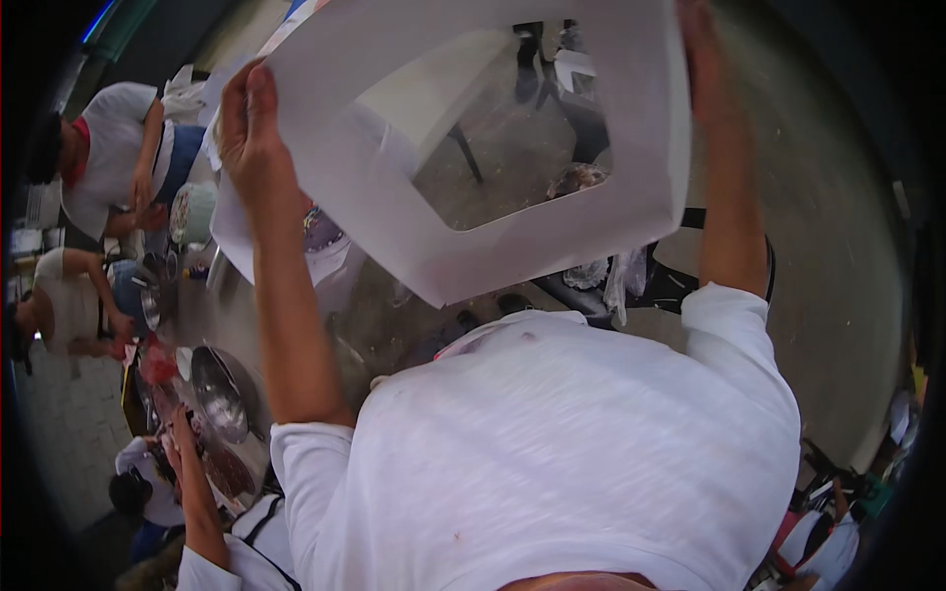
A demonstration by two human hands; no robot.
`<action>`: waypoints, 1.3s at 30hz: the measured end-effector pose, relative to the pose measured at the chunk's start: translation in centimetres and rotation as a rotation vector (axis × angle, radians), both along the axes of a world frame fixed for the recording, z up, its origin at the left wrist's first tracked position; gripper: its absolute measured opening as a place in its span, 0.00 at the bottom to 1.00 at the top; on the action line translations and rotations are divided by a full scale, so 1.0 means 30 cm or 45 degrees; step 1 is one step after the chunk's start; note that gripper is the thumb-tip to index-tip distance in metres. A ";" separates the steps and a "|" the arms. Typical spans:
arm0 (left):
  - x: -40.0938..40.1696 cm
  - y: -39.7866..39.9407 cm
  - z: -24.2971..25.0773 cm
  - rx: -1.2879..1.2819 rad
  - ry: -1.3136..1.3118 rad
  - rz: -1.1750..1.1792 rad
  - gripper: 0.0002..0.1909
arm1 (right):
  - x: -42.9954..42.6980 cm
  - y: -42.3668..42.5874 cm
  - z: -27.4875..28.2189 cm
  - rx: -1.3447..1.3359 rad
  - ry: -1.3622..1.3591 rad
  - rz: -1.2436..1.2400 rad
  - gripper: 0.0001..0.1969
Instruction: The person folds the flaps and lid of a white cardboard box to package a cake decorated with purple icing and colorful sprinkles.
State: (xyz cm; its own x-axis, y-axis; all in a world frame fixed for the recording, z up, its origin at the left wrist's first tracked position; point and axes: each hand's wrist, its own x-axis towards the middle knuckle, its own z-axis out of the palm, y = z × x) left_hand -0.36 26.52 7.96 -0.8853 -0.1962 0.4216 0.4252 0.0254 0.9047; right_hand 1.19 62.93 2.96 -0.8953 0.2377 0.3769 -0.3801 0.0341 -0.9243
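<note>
A large white cardboard cake box (355, 221) with a window opening in its panel is raised in front of me. Through the opening I see the grey floor and dark furniture legs. My left hand (255, 140) grips its left edge, thumb towards me. At the right edge, my right hand (706, 66) holds the side; it is blurred, and its fingers are partly hidden. Below my left wrist, a purple cake (321, 230) with coloured bits on it shows partly behind the forearm, with white card around it.
A metal table at left bears a pale green cake (194, 213) and a large metal bowl (219, 395). Several people in white shirts work along it; one co-worker's arm (194, 473) reaches over it close on my left. A black chair (669, 273) with plastic bags stands beyond my body.
</note>
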 end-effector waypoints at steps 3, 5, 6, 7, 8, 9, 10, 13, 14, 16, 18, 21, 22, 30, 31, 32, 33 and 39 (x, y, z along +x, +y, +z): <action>0.018 0.034 -0.001 0.022 0.042 -0.067 0.12 | -0.013 0.031 0.029 -0.014 0.054 -0.031 0.34; 0.024 0.047 -0.003 0.093 0.102 -0.075 0.14 | -0.023 0.043 0.031 -0.015 0.070 -0.037 0.34; 0.026 0.034 0.007 0.082 0.008 0.008 0.16 | -0.020 0.046 0.033 -0.012 0.071 -0.042 0.34; 0.019 0.002 -0.008 0.081 0.012 0.039 0.16 | -0.024 0.043 0.032 -0.008 0.076 -0.045 0.34; 0.009 -0.043 -0.041 -0.738 0.413 0.326 0.21 | -0.020 0.043 0.029 -0.001 0.073 -0.054 0.34; 0.006 -0.097 -0.058 -1.574 0.798 0.626 0.27 | -0.015 0.042 0.032 0.013 0.072 -0.068 0.34; 0.015 -0.110 -0.065 -1.462 0.664 0.547 0.36 | -0.012 0.038 0.025 0.023 0.070 -0.082 0.34; 0.062 -0.048 -0.022 -0.004 0.236 0.081 0.14 | 0.067 0.058 -0.038 0.068 0.010 -0.162 0.34; 0.088 -0.041 0.002 0.258 0.242 0.039 0.11 | 0.096 0.065 -0.068 0.063 -0.009 -0.178 0.34; 0.146 -0.113 0.027 0.291 0.172 0.160 0.11 | 0.155 0.071 -0.126 0.058 -0.071 -0.178 0.33; 0.185 -0.184 0.028 0.432 0.232 0.255 0.09 | 0.166 0.054 -0.169 0.065 -0.112 -0.130 0.33; 0.241 -0.274 0.000 0.408 0.272 0.349 0.10 | 0.141 0.014 -0.234 0.059 -0.166 -0.003 0.33; 0.262 -0.296 -0.001 0.416 0.270 0.372 0.10 | 0.122 -0.013 -0.240 0.061 -0.171 0.038 0.33; 0.505 -0.469 0.027 0.441 0.474 0.645 0.10 | -0.062 -0.328 -0.288 0.112 -0.168 0.475 0.33; 0.535 -0.485 0.035 0.462 0.445 0.650 0.10 | -0.066 -0.378 -0.291 0.114 -0.171 0.527 0.33; 0.559 -0.500 0.040 0.484 0.415 0.651 0.10 | -0.081 -0.409 -0.294 0.117 -0.171 0.571 0.32; 0.579 -0.519 0.041 0.477 0.423 0.685 0.10 | -0.085 -0.458 -0.303 0.121 -0.185 0.617 0.32; 0.649 -0.562 0.058 0.122 0.478 1.022 0.09 | -0.035 -0.627 -0.375 0.163 -0.277 0.876 0.32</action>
